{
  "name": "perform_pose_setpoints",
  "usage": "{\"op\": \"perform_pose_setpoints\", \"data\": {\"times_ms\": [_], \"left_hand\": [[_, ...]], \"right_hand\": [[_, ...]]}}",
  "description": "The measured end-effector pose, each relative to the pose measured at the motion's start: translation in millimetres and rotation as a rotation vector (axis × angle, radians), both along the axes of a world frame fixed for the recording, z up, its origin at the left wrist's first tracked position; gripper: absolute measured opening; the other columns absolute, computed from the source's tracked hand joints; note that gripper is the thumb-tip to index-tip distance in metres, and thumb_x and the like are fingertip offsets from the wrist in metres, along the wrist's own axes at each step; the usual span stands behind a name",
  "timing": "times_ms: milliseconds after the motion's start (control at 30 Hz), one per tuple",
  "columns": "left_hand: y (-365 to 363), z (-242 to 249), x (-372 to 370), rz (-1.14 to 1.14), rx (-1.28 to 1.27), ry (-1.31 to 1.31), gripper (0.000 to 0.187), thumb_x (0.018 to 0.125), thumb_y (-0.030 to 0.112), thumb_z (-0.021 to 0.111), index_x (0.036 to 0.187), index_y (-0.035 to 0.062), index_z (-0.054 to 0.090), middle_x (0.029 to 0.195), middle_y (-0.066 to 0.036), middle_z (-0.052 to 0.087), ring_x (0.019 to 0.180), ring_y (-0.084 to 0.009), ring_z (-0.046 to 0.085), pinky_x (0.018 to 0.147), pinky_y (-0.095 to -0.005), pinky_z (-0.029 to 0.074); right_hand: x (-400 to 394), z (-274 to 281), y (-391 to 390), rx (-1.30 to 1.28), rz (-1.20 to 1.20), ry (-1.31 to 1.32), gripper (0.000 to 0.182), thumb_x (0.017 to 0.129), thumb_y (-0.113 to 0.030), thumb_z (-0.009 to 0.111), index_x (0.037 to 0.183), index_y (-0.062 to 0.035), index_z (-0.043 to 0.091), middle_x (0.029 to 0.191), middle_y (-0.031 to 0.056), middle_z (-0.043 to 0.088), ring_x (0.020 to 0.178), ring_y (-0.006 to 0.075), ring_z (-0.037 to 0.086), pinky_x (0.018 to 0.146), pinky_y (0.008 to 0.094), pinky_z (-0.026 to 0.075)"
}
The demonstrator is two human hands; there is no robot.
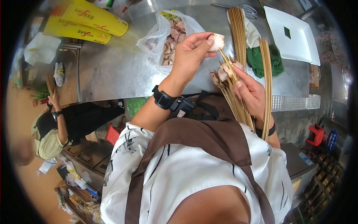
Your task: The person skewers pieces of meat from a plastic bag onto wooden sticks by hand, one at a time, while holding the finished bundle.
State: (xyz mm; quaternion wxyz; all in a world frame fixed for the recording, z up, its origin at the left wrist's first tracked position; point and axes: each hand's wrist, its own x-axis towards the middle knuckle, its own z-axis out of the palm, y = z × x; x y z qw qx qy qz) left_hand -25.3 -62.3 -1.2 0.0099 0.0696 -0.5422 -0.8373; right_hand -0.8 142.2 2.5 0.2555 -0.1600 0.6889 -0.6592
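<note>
Between the thumb and fingers of my left hand [192, 52] is a pale piece of meat [216, 42]. The tip of a bamboo skewer [224, 56] meets its lower edge; how deep it goes is hidden. My right hand [250, 91] is wrapped round a bunch of bamboo skewers [235, 102], several with meat pieces [223, 72] at their upper ends. Just beyond my left hand, an open clear plastic bag [151, 42] holds many meat slices [175, 35]. A bundle of bare skewers [266, 82] sticks out past the table edge beside my right hand.
More skewers [238, 31] lie on the metal table [112, 63], near a green cloth [266, 63], scissors [248, 13] and a white tray [298, 41]. Yellow rolls [95, 18] are at the back left. Another person [52, 130] stands at left, holding sticks.
</note>
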Motion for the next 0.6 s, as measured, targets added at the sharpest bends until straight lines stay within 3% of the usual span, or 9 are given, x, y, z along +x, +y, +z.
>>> {"op": "perform_pose_setpoints", "data": {"times_ms": [167, 333, 467, 600], "left_hand": [[5, 0, 3, 0.045, -0.055, 0.044, 0.026, 0.084, 0.009, 0.056, 0.107, -0.0038, 0.053, 0.099, -0.012, 0.061, 0.088, -0.0181, 0.060, 0.074, -0.0294, 0.052], [13, -4, 12, 0.080, -0.265, 0.218, 0.025, 0.084, 0.006, 0.055, 0.107, -0.0042, 0.054, 0.097, -0.012, 0.061, 0.088, -0.0169, 0.060, 0.074, -0.0288, 0.052], [16, -5, 14, 0.079, -0.277, 0.235, 0.024, 0.084, 0.004, 0.055, 0.107, -0.0043, 0.054, 0.098, -0.011, 0.061, 0.088, -0.0167, 0.060, 0.074, -0.0287, 0.052], [19, 2, 9, 0.111, -0.131, 0.147, 0.025, 0.084, 0.003, 0.054, 0.108, -0.0030, 0.053, 0.098, -0.011, 0.060, 0.089, -0.0159, 0.059, 0.073, -0.0273, 0.052]], "right_hand": [[2, 0, -1, -0.004, -0.003, 0.004, 0.039, 0.088, -0.005, 0.040, 0.127, 0.0009, 0.039, 0.063, -0.0030, 0.043, 0.058, 0.0038, 0.038, 0.055, 0.0184, 0.034], [4, -1, -2, -0.032, -0.004, 0.011, 0.039, 0.088, -0.005, 0.040, 0.127, 0.0014, 0.039, 0.063, -0.0028, 0.043, 0.058, 0.0042, 0.039, 0.055, 0.0187, 0.034], [5, -1, 0, -0.056, -0.001, -0.013, 0.040, 0.088, -0.005, 0.040, 0.127, 0.0016, 0.038, 0.065, -0.0022, 0.043, 0.059, 0.0043, 0.039, 0.055, 0.0189, 0.033], [5, 2, 1, -0.096, 0.011, -0.036, 0.040, 0.089, -0.006, 0.041, 0.128, 0.0019, 0.037, 0.065, -0.0021, 0.044, 0.060, 0.0043, 0.039, 0.056, 0.0190, 0.033]]}}
